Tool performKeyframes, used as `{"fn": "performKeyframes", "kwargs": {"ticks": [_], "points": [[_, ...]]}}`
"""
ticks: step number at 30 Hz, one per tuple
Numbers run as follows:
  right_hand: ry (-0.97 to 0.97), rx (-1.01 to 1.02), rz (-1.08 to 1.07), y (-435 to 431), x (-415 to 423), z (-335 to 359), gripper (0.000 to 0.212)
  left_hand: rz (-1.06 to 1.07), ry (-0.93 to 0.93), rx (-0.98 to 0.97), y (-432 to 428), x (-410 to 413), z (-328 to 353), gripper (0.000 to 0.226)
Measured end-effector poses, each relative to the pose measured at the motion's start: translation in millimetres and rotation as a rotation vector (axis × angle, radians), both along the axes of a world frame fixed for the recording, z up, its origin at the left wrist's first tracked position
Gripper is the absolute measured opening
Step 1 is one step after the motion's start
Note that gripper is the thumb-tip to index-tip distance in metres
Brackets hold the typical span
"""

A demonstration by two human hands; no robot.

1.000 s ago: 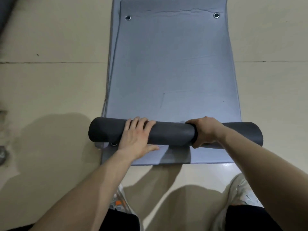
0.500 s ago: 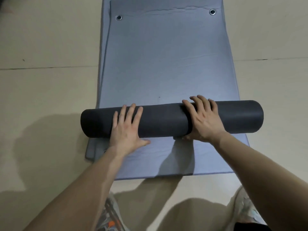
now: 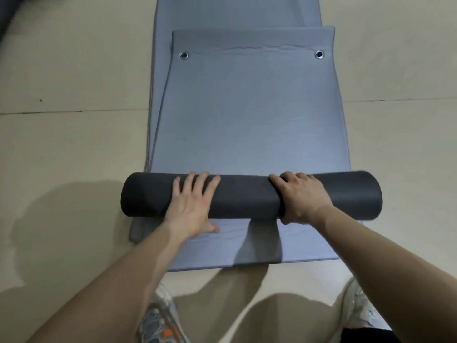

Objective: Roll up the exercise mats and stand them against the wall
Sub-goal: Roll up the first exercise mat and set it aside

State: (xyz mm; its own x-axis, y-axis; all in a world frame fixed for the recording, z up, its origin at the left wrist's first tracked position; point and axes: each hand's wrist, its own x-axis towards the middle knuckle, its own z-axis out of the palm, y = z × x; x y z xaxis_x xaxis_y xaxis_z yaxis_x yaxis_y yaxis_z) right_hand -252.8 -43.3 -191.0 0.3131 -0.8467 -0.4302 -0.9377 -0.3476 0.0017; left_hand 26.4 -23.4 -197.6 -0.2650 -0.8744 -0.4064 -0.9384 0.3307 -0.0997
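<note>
Ahead of roll (image 3: pixel 249 194): unrolled mat (image 3: pixel 252 115) flat up to its far edge, two eyelets (image 3: pixel 183 55) just inside it; second mat (image 3: pixel 237 11) beneath, reaching farther.
Sides: bare floor (image 3: pixel 74 144) both ways.
Roll: crosswise on the mat, both ends overhanging.
Left hand (image 3: pixel 191 206): flat on the roll, fingers straight, thumb on the mat.
Right hand (image 3: pixel 303 198): curled over the roll, gripping it.

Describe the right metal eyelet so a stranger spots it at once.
Start at the top grey mat lying flat on the floor, beyond the dark roll. Its far corners each hold a metal ring. This eyelet is the one on the side of the right hand; its twin sits opposite.
</note>
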Motion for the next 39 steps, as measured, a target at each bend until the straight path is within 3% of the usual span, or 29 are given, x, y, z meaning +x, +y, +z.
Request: {"fn": "performKeyframes", "kwargs": {"ticks": [3,5,8,11,13,15,17,20,22,26,29,34,39], "points": [[-0.069,0.117,-0.034,17,-7,10,0.094,-0.044,0.066,0.009,23,0,5,0.116],[-0.095,0.152,-0.105,27,-11,7,0.108,-0.055,0.144,0.096,4,0,14,0.111],[-0.002,-0.07,-0.171,54,-8,-10,0.134,-0.01,0.218,0.305,-35,-7,28,0.109],[-0.006,-0.222,-0.239,78,-1,-24,0.129,0.096,0.205,0.51,-74,-12,33,0.11],[-0.035,-0.184,-0.247,56,-1,-17,0.124,0.106,0.191,0.392,-84,-8,32,0.107],[-0.086,-0.089,-0.26,12,-8,-5,0.123,0.124,0.194,-0.008,-72,-4,25,0.09],[-0.109,-0.002,-0.254,-28,-14,6,0.129,0.131,0.225,-0.174,-47,-4,13,0.09],[-0.077,-0.092,-0.207,-36,-19,-2,0.131,0.064,0.114,-0.035,-47,-9,-9,0.136],[0.028,-0.182,-0.168,-16,-17,-18,0.137,0.039,0.077,-0.029,-77,-11,-15,0.145],[0.105,-0.31,-0.137,-28,-19,-38,0.119,-0.027,0.08,-0.011,-121,-13,-7,0.137],[0.094,-0.224,-0.114,-30,-24,-25,0.117,-0.023,0.055,0.075,-114,-18,6,0.135],[0.07,0.029,0.006,21,-33,-2,0.117,0.077,0.092,0.381,-39,-18,21,0.132],[0.017,0.158,-0.036,47,-32,11,0.115,0.034,0.024,0.111,52,-20,21,0.133]]}}
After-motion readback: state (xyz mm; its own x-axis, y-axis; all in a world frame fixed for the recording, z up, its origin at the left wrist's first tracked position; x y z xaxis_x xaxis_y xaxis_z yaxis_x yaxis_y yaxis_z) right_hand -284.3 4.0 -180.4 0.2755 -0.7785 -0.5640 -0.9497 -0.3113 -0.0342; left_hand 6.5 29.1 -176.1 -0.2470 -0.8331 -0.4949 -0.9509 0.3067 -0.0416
